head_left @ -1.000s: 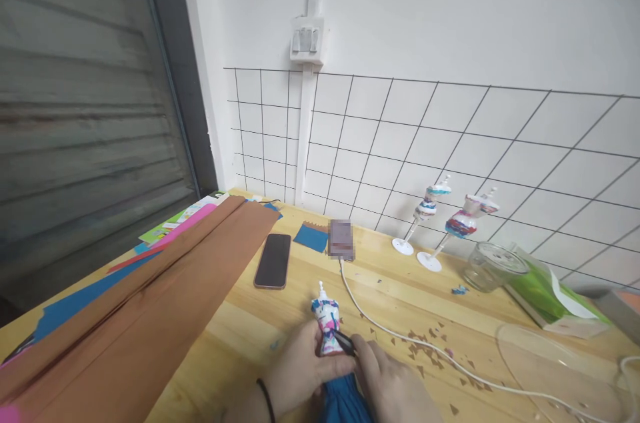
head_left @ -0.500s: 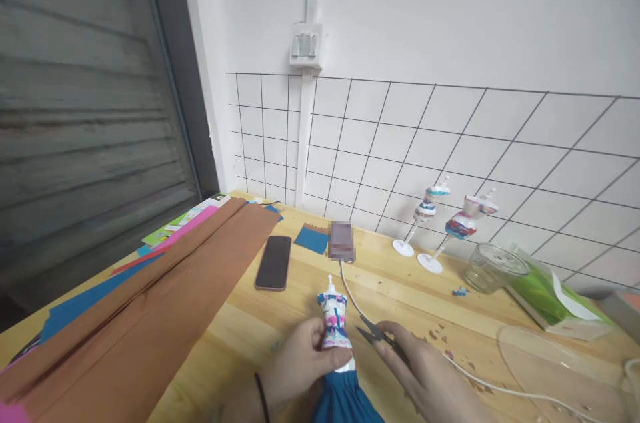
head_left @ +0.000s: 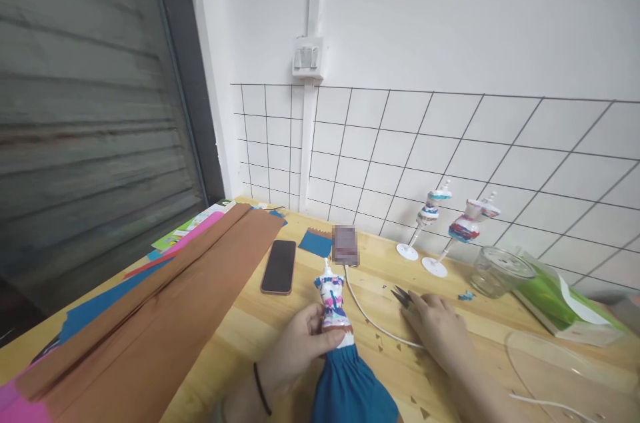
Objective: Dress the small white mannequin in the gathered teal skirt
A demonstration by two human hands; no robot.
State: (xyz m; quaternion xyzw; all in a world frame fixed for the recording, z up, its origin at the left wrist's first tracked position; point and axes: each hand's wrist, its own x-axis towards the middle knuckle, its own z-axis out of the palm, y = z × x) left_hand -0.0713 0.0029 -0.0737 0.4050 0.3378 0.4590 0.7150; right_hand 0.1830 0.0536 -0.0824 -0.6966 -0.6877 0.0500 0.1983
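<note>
My left hand (head_left: pixel 300 343) is closed round the waist of a small dress-form doll (head_left: pixel 334 303) with a patterned bodice and a blue skirt (head_left: pixel 350 389), holding it upright above the wooden table (head_left: pixel 240 343). My right hand (head_left: pixel 437 333) rests low on the table to the doll's right, its fingers closed over small black scissors (head_left: pixel 401 295) whose tips stick out toward the wall. A white cable (head_left: pixel 370 323) runs under that hand.
A phone (head_left: pixel 279 267) lies face up beside long brown paper sheets (head_left: pixel 150 329). Two more dress-form dolls (head_left: pixel 450 226) stand near the grid-lined wall, with a glass cup (head_left: pixel 495 273), a green-and-white packet (head_left: pixel 560 299) and a clear plastic sheet (head_left: pixel 570 369) at right. Paper scraps litter the table.
My right hand drew the scissors away from the doll's waist and moved them right and down onto the table. The left hand lifted the doll slightly, showing more skirt.
</note>
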